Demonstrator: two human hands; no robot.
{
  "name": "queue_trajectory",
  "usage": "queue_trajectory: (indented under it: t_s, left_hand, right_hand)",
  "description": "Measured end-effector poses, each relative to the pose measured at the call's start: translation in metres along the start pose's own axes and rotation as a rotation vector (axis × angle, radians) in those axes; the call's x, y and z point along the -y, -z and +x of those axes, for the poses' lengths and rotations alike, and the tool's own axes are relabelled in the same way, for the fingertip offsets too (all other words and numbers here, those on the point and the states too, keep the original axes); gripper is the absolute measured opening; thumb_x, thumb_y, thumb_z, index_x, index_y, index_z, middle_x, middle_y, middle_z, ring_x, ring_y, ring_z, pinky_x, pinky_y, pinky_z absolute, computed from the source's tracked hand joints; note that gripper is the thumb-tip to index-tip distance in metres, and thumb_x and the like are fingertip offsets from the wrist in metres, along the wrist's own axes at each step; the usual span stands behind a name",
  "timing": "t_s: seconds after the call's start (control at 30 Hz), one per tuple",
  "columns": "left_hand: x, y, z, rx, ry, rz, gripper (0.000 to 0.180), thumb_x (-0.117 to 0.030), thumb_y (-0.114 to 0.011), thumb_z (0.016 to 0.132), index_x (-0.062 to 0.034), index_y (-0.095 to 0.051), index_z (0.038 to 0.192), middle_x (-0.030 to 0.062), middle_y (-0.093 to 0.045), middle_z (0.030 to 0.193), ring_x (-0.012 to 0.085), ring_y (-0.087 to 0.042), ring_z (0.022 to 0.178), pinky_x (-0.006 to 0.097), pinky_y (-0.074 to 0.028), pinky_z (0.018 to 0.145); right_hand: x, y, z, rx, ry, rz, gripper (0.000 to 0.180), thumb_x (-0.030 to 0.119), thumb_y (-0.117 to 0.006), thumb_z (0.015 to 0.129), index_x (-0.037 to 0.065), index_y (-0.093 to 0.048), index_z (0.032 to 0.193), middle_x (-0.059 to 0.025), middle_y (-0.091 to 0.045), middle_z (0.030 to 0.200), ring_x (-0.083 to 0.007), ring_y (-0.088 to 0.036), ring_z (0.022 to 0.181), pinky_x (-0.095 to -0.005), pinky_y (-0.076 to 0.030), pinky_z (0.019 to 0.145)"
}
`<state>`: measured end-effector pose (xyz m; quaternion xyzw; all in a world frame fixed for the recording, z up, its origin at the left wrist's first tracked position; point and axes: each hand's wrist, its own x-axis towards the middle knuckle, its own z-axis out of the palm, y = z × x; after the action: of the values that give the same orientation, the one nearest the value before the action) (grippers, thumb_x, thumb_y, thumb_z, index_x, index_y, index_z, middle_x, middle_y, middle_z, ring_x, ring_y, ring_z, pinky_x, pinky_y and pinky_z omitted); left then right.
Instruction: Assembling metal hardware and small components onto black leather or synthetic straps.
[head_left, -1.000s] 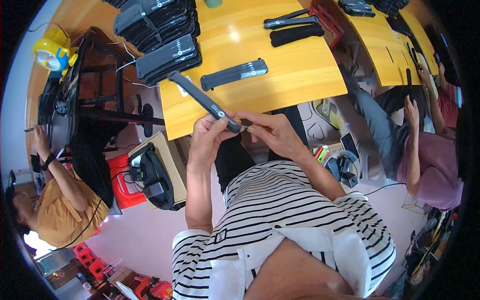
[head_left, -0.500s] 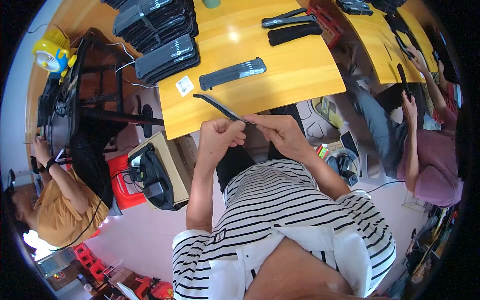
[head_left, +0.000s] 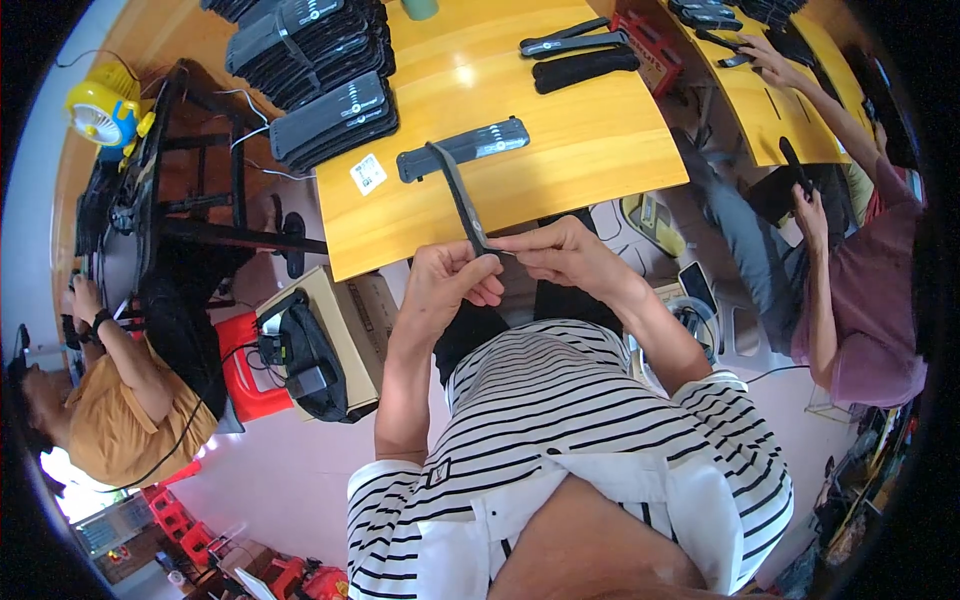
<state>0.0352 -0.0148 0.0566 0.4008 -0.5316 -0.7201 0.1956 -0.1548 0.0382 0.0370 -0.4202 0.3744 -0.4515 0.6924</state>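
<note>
A yellow wooden table (head_left: 590,150) fills the far part of my head view, its grain glossy under a lamp's glare, its edges bent by the lens. On its left rise a tall stack of black strips (head_left: 300,60) and, just nearer, a lower stack (head_left: 335,120), both flat, soft-looking slabs with pale print. To the right lie a fuzzy black strip (head_left: 585,73) and slimmer dark pieces (head_left: 575,42), near a red box (head_left: 645,55).

My left hand (head_left: 445,285) has thumb and curled fingers closed on the near end of a narrow dark strip (head_left: 460,200); my right hand (head_left: 570,250) pinches that same end with straighter fingers, and the fingertips of both nearly meet. The strip slants up and away over the table's front edge, slim and slightly bowed, with a smooth greyish face. Its far tip overlaps a flat, broader dark band (head_left: 490,147) lying on the wood; I cannot tell whether they touch. A square white label (head_left: 367,174) sits just left of that band.

Below the table, a cardboard box (head_left: 365,345) stands beside a crumpled black bag (head_left: 312,365) and a shiny red stool (head_left: 245,365).
</note>
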Motion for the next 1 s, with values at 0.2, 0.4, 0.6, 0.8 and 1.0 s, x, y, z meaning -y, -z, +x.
queue_trajectory:
  t_s: [0.2, 0.4, 0.6, 0.8, 1.0]
  left_hand:
    - [0.008, -0.009, -0.001, -0.107, -0.076, -0.103, 0.021, -0.017, -0.055, 0.084, 0.0004, -0.059, 0.072, 0.0051, -0.057, 0.057, 0.0081, -0.053, 0.047, 0.018, -0.041, 0.044]
    - [-0.001, -0.021, -0.005, -0.164, -0.065, -0.010, 0.019, -0.013, -0.052, 0.082, -0.0016, -0.055, 0.068, 0.0012, -0.050, 0.052, 0.0060, -0.047, 0.045, 0.018, -0.037, 0.041]
    - [-0.003, -0.030, -0.009, 0.072, -0.027, 0.022, 0.021, -0.014, -0.052, 0.081, -0.0034, -0.052, 0.064, -0.0002, -0.048, 0.052, 0.0049, -0.045, 0.045, 0.019, -0.034, 0.041]
    - [0.012, -0.034, -0.015, 0.174, 0.017, -0.139, 0.021, -0.017, -0.053, 0.079, -0.0034, -0.053, 0.062, -0.0001, -0.048, 0.051, 0.0058, -0.043, 0.042, 0.019, -0.030, 0.038]
    - [0.011, -0.042, -0.023, 0.328, -0.003, -0.466, 0.023, -0.017, -0.053, 0.080, -0.0022, -0.051, 0.062, 0.0019, -0.048, 0.053, 0.0058, -0.041, 0.042, 0.019, -0.030, 0.038]
  right_hand:
    - [0.005, -0.001, -0.004, 0.009, -0.138, 0.197, 0.034, 0.005, -0.047, 0.087, 0.005, -0.053, 0.120, 0.0054, -0.037, 0.055, -0.0028, -0.028, 0.046, -0.0168, -0.021, 0.040]
    - [0.016, -0.009, -0.016, -0.209, 0.250, -0.500, 0.030, 0.007, -0.068, 0.072, 0.000, -0.058, 0.098, -0.0001, -0.045, 0.063, -0.0086, -0.045, 0.060, -0.0221, -0.038, 0.056]
    - [0.026, -0.008, -0.020, -0.049, 0.355, -0.830, 0.021, 0.020, -0.063, 0.077, 0.003, -0.052, 0.078, -0.0122, -0.050, 0.068, -0.0276, -0.051, 0.060, -0.0337, -0.040, 0.052]
    - [0.032, -0.003, -0.025, 0.164, 0.279, -0.701, 0.016, 0.012, -0.054, 0.083, 0.001, -0.051, 0.071, -0.0097, -0.047, 0.060, -0.0214, -0.049, 0.050, -0.0303, -0.037, 0.047]
    - [0.009, -0.016, -0.040, -0.045, -0.079, 0.431, 0.019, 0.005, -0.050, 0.083, 0.005, -0.046, 0.063, 0.0028, -0.040, 0.057, -0.0031, -0.032, 0.044, -0.0173, -0.021, 0.039]
